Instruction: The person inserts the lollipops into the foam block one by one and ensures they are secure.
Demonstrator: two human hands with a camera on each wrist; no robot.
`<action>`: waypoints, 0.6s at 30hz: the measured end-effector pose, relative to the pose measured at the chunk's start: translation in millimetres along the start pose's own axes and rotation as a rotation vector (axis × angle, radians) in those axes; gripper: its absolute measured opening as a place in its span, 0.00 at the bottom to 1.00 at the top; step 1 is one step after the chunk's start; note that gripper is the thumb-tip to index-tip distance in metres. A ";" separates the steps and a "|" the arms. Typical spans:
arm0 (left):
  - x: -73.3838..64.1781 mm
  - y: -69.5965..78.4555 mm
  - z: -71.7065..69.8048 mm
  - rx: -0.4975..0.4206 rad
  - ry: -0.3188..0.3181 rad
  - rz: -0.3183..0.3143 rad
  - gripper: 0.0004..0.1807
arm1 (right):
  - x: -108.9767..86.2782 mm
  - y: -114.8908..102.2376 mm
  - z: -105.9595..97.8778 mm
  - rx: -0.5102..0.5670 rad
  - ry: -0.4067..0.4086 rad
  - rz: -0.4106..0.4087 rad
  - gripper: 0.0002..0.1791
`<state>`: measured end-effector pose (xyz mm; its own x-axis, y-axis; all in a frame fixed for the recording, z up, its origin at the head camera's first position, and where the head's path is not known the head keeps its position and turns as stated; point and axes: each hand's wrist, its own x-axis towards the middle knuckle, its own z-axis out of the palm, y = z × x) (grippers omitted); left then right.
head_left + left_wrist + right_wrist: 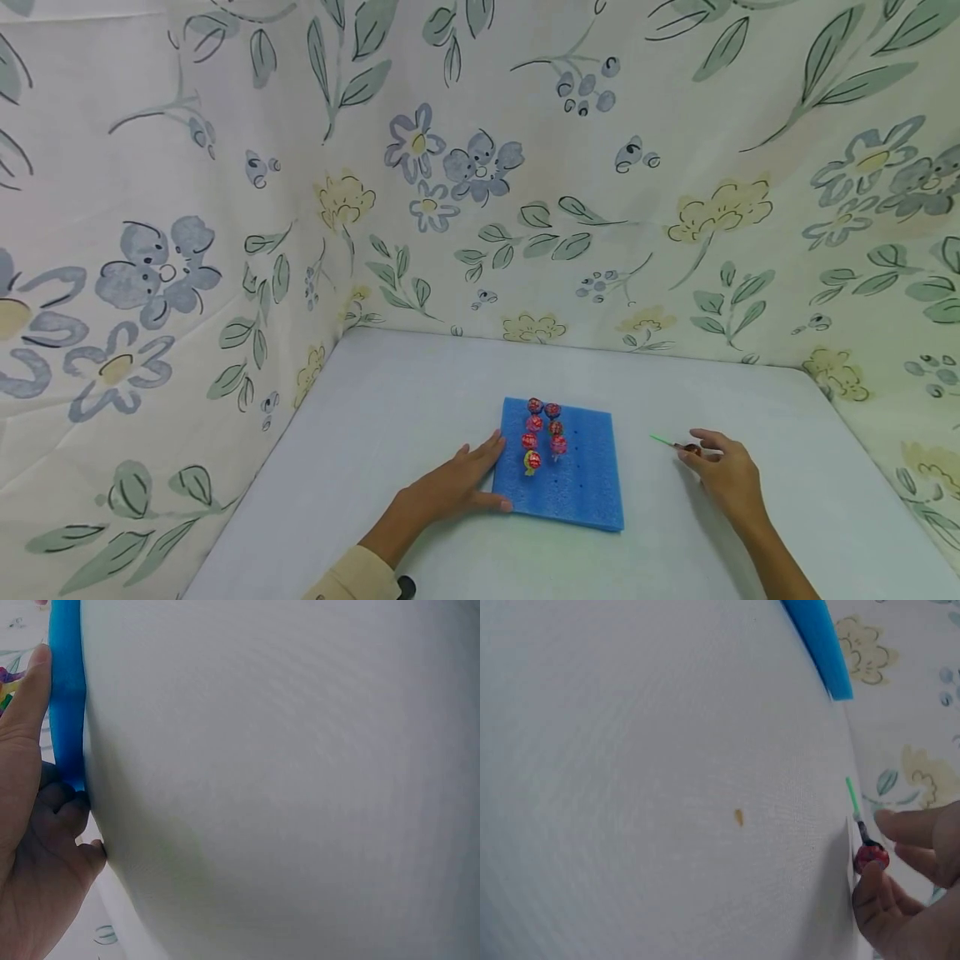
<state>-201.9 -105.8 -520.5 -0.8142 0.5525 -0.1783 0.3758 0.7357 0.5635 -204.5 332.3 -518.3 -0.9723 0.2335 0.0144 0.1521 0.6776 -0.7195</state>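
Observation:
A blue foam board (592, 467) lies on the white table, with several wrapped lollipops (532, 461) standing in it in two columns. My left hand (457, 483) rests spread against the board's left side, fingers at the left edge and thumb at the near left corner. In the left wrist view, the thumb (30, 690) lies straight along the board's edge (67, 690). To the right of the board, my right hand (726, 479) pinches a lollipop (871, 856) by its dark red wrapped head. Its green stick (852, 796) points left toward the board, low over the table.
Small holes (581, 486) dot the board's right part and its near part. White table (420, 375) surface surrounds the board. Floral cloth (480, 167) hangs behind and at the sides. A small brown spot (739, 817) marks the table in the right wrist view.

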 end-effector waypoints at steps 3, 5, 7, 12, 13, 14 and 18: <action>-1.1 0.8 -0.4 0.002 0.000 -0.001 0.58 | 0.9 1.7 -0.1 -0.022 -0.001 0.005 0.30; -1.2 1.3 -0.1 0.006 0.000 -0.005 0.57 | 1.1 3.1 -0.1 -0.035 0.001 0.006 0.29; -1.4 1.8 0.2 0.006 0.000 -0.008 0.57 | 1.2 4.4 0.1 -0.042 0.001 0.009 0.29; -0.7 2.3 0.6 0.009 -0.002 -0.010 0.57 | 2.1 6.0 0.1 -0.035 -0.009 0.028 0.29; -0.7 2.4 0.4 0.012 -0.001 -0.009 0.57 | 2.6 6.1 0.0 -0.037 -0.011 0.031 0.28; -0.6 2.5 0.3 0.014 -0.001 -0.010 0.57 | 2.9 6.3 0.1 -0.042 -0.013 0.034 0.28; 0.1 2.2 0.6 0.019 -0.002 -0.012 0.57 | 3.4 8.1 1.0 -0.061 -0.011 0.038 0.25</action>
<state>-200.9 -103.9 -519.8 -0.8177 0.5445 -0.1866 0.3746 0.7495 0.5459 -206.8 337.9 -524.7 -0.9675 0.2519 -0.0198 0.1987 0.7100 -0.6756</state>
